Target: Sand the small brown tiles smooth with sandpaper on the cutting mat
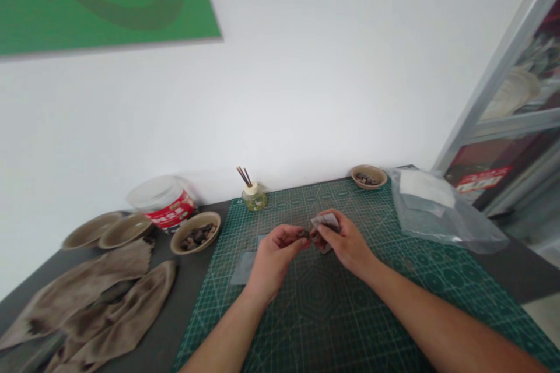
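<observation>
Head view: both hands pinching small items over cutting mat

Left hand (273, 255) pinches a small dark piece (303, 233) between thumb and fingertips, held above the green cutting mat (315, 303). Right hand (343, 242) closed around a grey folded sheet (326, 222), just beside the piece, maybe touching, can't tell. Another grey sheet (243, 268) lies flat on the mat under the left wrist. Bowl of dark pieces (195, 233) left of mat; second bowl (368, 176) at far edge. Diffuser bottle (254, 196), brown cloths (96, 297), plastic bag (437, 210) nearby.
</observation>
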Tool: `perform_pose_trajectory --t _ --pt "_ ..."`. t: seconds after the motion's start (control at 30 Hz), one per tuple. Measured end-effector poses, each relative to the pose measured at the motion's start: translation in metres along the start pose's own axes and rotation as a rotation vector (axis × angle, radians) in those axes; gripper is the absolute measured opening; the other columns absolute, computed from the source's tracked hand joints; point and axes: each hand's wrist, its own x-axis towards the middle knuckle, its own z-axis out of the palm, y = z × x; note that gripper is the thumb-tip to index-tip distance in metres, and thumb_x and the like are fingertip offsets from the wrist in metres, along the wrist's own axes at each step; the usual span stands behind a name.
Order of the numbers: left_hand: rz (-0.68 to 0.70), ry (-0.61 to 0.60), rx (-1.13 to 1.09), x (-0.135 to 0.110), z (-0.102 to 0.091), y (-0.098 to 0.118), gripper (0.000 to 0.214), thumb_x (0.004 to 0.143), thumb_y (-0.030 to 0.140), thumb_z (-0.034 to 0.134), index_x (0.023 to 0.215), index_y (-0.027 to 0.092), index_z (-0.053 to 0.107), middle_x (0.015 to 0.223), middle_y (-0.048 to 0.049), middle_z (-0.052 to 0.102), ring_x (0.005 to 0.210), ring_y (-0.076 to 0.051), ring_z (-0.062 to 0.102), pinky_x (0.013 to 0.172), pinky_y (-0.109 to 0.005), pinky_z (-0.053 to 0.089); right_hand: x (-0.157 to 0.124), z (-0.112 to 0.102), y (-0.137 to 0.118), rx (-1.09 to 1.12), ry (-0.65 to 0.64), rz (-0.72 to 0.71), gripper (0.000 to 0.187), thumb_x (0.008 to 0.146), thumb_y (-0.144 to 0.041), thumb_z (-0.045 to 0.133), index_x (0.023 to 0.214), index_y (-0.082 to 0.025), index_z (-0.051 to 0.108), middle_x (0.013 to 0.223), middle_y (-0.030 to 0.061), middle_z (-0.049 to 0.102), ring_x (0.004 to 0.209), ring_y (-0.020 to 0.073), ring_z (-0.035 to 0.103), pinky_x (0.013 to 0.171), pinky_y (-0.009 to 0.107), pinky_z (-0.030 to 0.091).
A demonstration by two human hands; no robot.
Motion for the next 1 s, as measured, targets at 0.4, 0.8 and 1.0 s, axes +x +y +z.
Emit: perform_pose_trajectory --t 0.4,0.8,1.0 --pt "0.058 0.076 0.017 -0.002 -0.001 0.006 0.024 0.074 0.026 0.075 0.093 0.016 0.064 0.080 -0.0026 0.072 0.070 -0.015 0.067 0.069 -0.027 0.054 0.000 0.002 -0.004 0.404 0.001 0.180 0.036 0.090 -0.049 0.051 0.113 -0.022 0.059 0.104 0.0081 0.070 0.076 0.0222 0.070 0.061 0.036 0.057" --pt "0.045 0.093 -0.020 0.004 0.001 0.011 0.020 0.071 0.024 0.077 0.082 0.017 0.062 0.076 -0.0012 0.070 0.072 -0.015 0.067 0.070 -0.026 0.052 -0.002 0.004 -0.010 0.588 -0.046 0.290 0.036 0.089 -0.042 0.055 0.114 -0.018 0.065 0.107 0.0103 0.070 0.087 0.0228 0.070 0.075 0.037 0.056" --pt "0.060 0.090 0.096 0.008 0.002 0.007 0.018 0.072 0.027 0.076 0.080 0.017 0.063 0.074 -0.0008 0.067 0.071 -0.015 0.063 0.067 -0.025 0.048 0.001 0.001 -0.007 0.534 -0.015 0.282 0.039 0.084 -0.047 0.063 0.113 -0.020 0.066 0.105 0.0107 0.070 0.090 0.0254 0.070 0.078 0.044 0.055"
